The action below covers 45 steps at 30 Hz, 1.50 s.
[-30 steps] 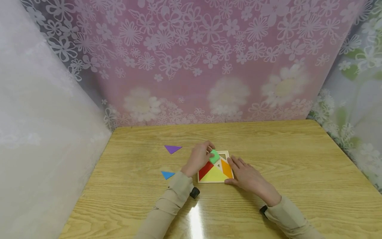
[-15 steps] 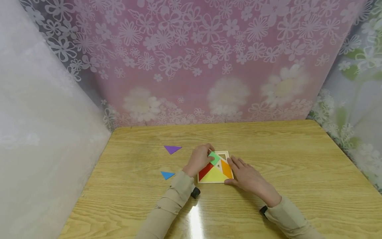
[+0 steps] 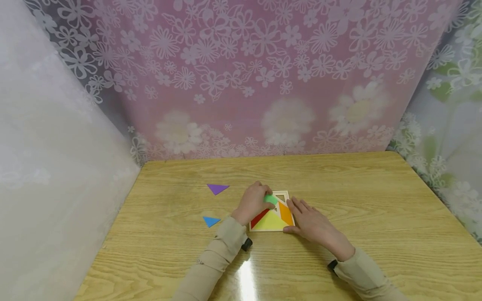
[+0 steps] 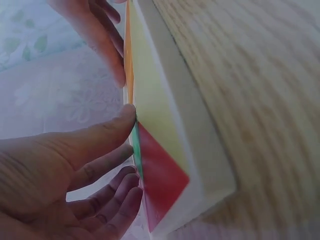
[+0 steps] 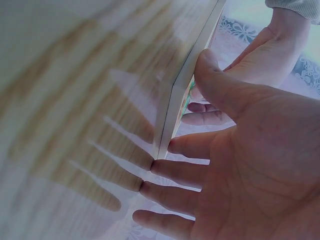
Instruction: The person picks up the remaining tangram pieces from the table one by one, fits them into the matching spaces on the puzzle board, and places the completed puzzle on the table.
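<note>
A flowered curtain (image 3: 286,88) hung behind the wood-grained table (image 3: 354,179). My right hand (image 3: 314,222) lay with its fingers nearly straight along the right side of the tray (image 3: 280,192), thumb at the near corner, I'd judge to stop it sliding. My left hand (image 3: 253,202) came in from the other side, thumb and fingers curled in a grip. The tray sat flat between the two, probably so both could reach it easily. In it, yellow (image 3: 269,222) took the near side, red (image 3: 258,220) the left and orange (image 3: 285,213) the right. Purple (image 3: 217,189) lay loose on the table to my left, well apart from the tray. Green (image 3: 271,199) was what my left hand gripped, at the tray's far side just beyond red; that hold likely let me steer its edges, though my fingers hid too much to tell whether it sat flush. Blue (image 3: 211,221) lay loose nearer me than purple, likely set aside to leave the tray free. I could read no brand, label or writing on any of it.
</note>
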Each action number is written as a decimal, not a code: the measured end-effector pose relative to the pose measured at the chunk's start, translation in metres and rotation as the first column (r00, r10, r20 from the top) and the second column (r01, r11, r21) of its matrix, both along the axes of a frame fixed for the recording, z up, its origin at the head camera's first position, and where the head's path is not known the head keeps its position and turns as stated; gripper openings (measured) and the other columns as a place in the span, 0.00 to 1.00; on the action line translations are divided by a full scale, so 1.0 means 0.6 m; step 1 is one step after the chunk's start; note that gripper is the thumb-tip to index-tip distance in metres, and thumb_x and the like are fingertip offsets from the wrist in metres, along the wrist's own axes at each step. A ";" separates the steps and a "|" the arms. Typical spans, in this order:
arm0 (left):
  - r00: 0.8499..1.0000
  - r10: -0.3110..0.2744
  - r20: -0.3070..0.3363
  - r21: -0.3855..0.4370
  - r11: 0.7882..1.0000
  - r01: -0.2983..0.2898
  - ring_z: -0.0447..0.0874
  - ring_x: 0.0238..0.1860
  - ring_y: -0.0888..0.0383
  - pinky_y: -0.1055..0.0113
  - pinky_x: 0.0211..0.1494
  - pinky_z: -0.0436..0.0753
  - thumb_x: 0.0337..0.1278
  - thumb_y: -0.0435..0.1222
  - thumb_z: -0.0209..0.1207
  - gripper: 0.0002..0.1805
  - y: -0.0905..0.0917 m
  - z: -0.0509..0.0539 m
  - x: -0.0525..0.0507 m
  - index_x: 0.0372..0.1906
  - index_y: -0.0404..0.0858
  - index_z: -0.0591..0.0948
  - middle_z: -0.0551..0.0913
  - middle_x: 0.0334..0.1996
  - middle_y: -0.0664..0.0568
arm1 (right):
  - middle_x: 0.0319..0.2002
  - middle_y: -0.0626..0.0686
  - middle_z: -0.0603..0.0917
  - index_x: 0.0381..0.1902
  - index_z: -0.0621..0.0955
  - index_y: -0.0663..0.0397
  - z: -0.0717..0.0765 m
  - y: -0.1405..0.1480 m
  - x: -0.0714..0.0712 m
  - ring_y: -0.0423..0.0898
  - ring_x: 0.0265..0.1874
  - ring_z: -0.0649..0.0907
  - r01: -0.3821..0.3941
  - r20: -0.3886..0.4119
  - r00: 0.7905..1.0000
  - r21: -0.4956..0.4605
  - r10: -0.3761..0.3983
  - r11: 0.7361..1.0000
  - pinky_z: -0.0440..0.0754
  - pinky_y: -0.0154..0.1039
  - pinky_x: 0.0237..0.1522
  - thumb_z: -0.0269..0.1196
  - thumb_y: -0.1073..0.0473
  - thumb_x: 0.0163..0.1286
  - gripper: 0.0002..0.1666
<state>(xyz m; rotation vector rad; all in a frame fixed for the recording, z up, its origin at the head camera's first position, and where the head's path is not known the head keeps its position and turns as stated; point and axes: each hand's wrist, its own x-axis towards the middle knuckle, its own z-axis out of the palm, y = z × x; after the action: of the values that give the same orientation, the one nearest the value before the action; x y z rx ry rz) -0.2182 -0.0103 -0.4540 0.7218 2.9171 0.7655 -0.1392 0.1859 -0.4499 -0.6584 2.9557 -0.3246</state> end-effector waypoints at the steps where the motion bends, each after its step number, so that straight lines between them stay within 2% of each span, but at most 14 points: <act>1: 1.000 -0.003 0.003 -0.003 1.000 0.003 0.75 0.36 0.58 0.68 0.45 0.79 0.53 0.41 0.75 0.21 0.000 0.001 0.001 0.51 0.38 0.86 0.80 0.39 0.50 | 0.72 0.72 0.66 0.74 0.64 0.71 0.000 0.000 0.001 0.71 0.69 0.69 -0.001 0.001 1.000 -0.002 0.001 1.000 0.72 0.67 0.62 0.66 0.40 0.68 0.50; 7: 1.000 0.003 0.004 -0.034 0.999 -0.002 0.78 0.41 0.56 0.65 0.50 0.80 0.54 0.41 0.74 0.21 0.001 0.003 0.001 0.53 0.38 0.86 0.80 0.42 0.50 | 0.72 0.72 0.66 0.74 0.64 0.71 0.001 0.000 0.000 0.71 0.69 0.69 -0.003 -0.002 1.000 -0.009 0.003 1.000 0.71 0.67 0.63 0.66 0.40 0.68 0.50; 12: 0.998 0.028 -0.055 -0.036 0.999 -0.030 0.80 0.39 0.57 0.68 0.44 0.81 0.61 0.42 0.70 0.16 -0.006 0.000 0.001 0.51 0.40 0.87 0.82 0.41 0.51 | 0.73 0.72 0.65 0.74 0.63 0.70 0.001 -0.001 0.001 0.71 0.70 0.67 0.014 0.023 1.000 -0.012 -0.014 1.000 0.70 0.68 0.63 0.65 0.41 0.69 0.50; 17: 0.985 0.080 -0.151 0.041 0.996 -0.074 0.85 0.37 0.57 0.69 0.38 0.82 0.67 0.38 0.65 0.08 -0.026 0.005 0.003 0.45 0.40 0.88 0.86 0.39 0.50 | 0.73 0.72 0.64 0.74 0.64 0.70 0.000 -0.001 0.001 0.71 0.70 0.67 0.025 0.025 0.999 -0.013 -0.024 1.000 0.69 0.68 0.64 0.66 0.41 0.69 0.50; 22: 0.974 0.108 -0.197 0.117 0.989 -0.086 0.85 0.34 0.56 0.71 0.32 0.79 0.68 0.33 0.63 0.05 -0.056 0.017 0.010 0.43 0.38 0.87 0.87 0.37 0.50 | 0.73 0.72 0.65 0.74 0.64 0.71 -0.002 0.001 0.001 0.71 0.70 0.67 0.023 0.021 1.000 -0.015 -0.023 1.000 0.69 0.68 0.64 0.66 0.41 0.69 0.50; 25: 0.971 0.122 -0.204 0.150 0.984 -0.092 0.85 0.34 0.56 0.71 0.32 0.80 0.69 0.32 0.62 0.06 -0.075 0.021 0.014 0.42 0.36 0.87 0.88 0.37 0.49 | 0.73 0.72 0.64 0.74 0.63 0.71 -0.001 0.001 0.001 0.71 0.70 0.67 0.021 0.018 1.000 -0.021 -0.021 1.000 0.69 0.67 0.65 0.66 0.42 0.69 0.50; 36: 0.969 0.176 -0.173 0.182 0.973 -0.145 0.86 0.32 0.56 0.65 0.33 0.83 0.68 0.31 0.62 0.06 -0.161 0.017 0.027 0.43 0.34 0.87 0.89 0.36 0.47 | 0.73 0.72 0.65 0.74 0.64 0.71 -0.001 -0.001 0.002 0.71 0.70 0.67 0.013 0.021 1.000 -0.013 -0.012 1.000 0.69 0.68 0.64 0.66 0.40 0.69 0.51; 41: 0.974 0.176 -0.141 0.131 0.979 -0.158 0.86 0.35 0.54 0.61 0.38 0.85 0.65 0.29 0.64 0.05 -0.200 0.008 0.035 0.42 0.34 0.87 0.88 0.37 0.47 | 0.72 0.72 0.65 0.74 0.64 0.71 0.002 -0.001 0.002 0.72 0.69 0.68 0.008 0.020 1.000 -0.009 -0.008 1.000 0.70 0.68 0.64 0.66 0.39 0.68 0.51; 45: 0.986 0.150 -0.068 0.080 0.986 -0.145 0.86 0.38 0.54 0.59 0.42 0.85 0.63 0.29 0.66 0.04 -0.229 0.002 0.042 0.41 0.36 0.87 0.88 0.36 0.49 | 0.72 0.72 0.65 0.74 0.64 0.71 0.004 -0.002 0.003 0.72 0.70 0.67 0.012 0.024 1.000 -0.015 -0.012 1.000 0.69 0.68 0.64 0.66 0.40 0.68 0.51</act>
<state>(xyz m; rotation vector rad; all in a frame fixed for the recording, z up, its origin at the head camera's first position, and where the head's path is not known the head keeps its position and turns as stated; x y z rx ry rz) -0.1930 -0.1478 -0.4528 0.5553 3.0509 0.8842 -0.1373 0.1848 -0.4476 -0.6346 2.9381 -0.3530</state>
